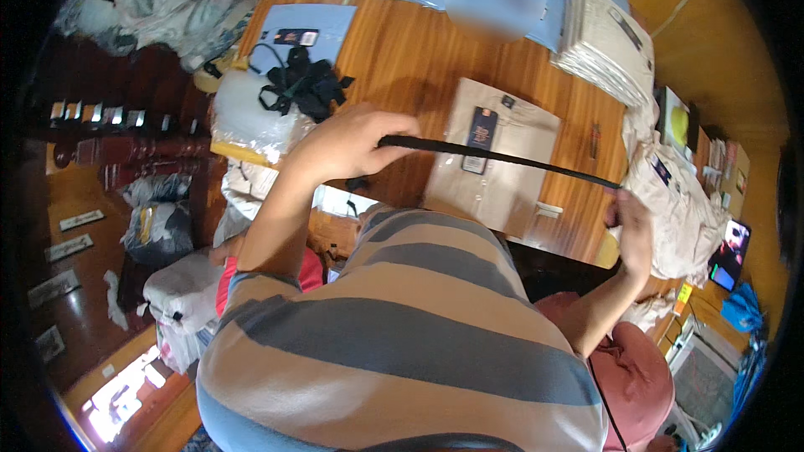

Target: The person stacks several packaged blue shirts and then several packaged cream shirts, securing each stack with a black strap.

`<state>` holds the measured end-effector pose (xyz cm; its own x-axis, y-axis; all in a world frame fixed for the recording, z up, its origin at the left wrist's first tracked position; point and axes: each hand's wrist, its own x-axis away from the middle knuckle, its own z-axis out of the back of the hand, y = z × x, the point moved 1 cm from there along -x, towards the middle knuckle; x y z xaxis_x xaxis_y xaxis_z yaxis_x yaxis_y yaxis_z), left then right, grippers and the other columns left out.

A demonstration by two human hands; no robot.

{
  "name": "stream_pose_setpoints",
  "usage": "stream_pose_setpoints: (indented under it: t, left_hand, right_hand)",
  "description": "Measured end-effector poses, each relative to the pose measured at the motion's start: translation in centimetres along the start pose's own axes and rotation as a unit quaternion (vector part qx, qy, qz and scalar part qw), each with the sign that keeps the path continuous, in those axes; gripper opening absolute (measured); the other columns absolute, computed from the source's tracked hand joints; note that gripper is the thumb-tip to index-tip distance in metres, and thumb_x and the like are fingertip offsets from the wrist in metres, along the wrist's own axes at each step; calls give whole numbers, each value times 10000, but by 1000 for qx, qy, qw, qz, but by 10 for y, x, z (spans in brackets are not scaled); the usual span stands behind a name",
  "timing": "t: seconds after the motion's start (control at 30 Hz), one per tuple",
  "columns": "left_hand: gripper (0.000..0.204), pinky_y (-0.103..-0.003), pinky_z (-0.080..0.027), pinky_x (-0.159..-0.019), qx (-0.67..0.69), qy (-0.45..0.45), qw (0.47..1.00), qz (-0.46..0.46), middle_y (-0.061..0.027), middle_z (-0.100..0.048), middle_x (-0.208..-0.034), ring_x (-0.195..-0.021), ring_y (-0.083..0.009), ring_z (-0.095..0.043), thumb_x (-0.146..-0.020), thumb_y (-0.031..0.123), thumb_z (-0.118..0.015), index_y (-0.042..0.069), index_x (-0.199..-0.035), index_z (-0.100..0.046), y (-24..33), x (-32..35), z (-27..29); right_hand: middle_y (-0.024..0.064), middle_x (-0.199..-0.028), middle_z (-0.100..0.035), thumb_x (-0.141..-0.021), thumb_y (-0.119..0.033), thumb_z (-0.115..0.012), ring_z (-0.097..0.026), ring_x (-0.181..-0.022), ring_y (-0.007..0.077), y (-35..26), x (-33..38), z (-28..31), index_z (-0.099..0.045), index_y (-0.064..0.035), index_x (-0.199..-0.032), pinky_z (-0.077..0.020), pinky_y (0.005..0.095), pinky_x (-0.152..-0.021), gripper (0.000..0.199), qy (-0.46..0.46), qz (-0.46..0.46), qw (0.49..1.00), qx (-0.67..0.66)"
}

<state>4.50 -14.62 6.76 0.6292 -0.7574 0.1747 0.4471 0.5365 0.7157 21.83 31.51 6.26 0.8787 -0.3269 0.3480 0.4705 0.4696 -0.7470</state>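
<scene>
A narrow black ribbon is stretched straight between my two hands, sloping down toward the right. My left hand pinches its left end between thumb and fingers. At the other end, the fingers of my right hand are closed on it near the table's right side. Below the ribbon lies a folded beige garment in clear plastic, with a dark hang tag on its front. The ribbon passes over the tag; whether it touches the package I cannot tell. Beside my left hand is a tangled heap of black ribbons.
The wooden table carries a folded blue garment and clear plastic bags at left. A stack of packed beige garments stands at far right. Loose beige clothes and a phone lie right. A red sleeve shows at left.
</scene>
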Motion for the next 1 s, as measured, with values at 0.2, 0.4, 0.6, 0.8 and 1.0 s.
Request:
stream_pose_setpoints:
  t: [0.2, 0.4, 0.6, 0.8, 1.0]
  left_hand:
    - [318, -426, -571, -837, 100, -13, 983, -155, -161, -757, -1014, -968, -377, -727, -800, -25, -656, 47, -1106, -709, 49, -40, -51]
    - [309, -329, -571, -915, 267, 241, 932, -46, -68, -799, -1034, -999, -156, -736, -932, -99, -572, 41, -1102, -789, 11, -54, -6]
    - [163, -330, -552, -850, 76, 274, 957, 52, -91, -793, -985, -970, -172, -733, -1008, 154, -711, 24, -1073, -785, -134, -53, -63]
    - [707, -422, -546, -856, 149, 48, 942, 296, -231, -750, -931, -951, -314, -738, -954, 658, -652, -15, -1142, -756, -85, -100, -147]
    - [540, -433, -549, -904, 235, 152, 944, 173, -229, -749, -1031, -1020, -328, -730, -918, 415, -793, -43, -1185, -689, -54, -111, -171]
  right_hand:
    - [274, -1473, -543, -855, -290, -876, -525, -1372, 367, -93, 24, -124, -429, 43, -1550, -410, 477, -1152, 892, -105, 311, 944, 21]
    - [-43, -761, -625, -1062, -214, -656, -530, -617, 17, -47, 12, -102, -750, -10, -1178, -392, 208, -523, 253, -324, 92, 872, -355]
    - [6, -759, -676, -989, -410, -750, -595, -636, 109, 50, -45, -72, -739, 12, -1080, -467, 286, -584, 431, -105, 96, 990, -1]
    - [231, -1104, -756, -804, -709, -795, -730, -1026, 293, 85, -81, -136, -718, 51, -1250, -558, 419, -929, 884, -99, -21, 995, -21]
    - [290, -1098, -746, -749, -620, -875, -747, -1070, 308, 44, -70, -166, -633, 126, -1247, -595, 424, -915, 929, -27, -19, 999, -5]
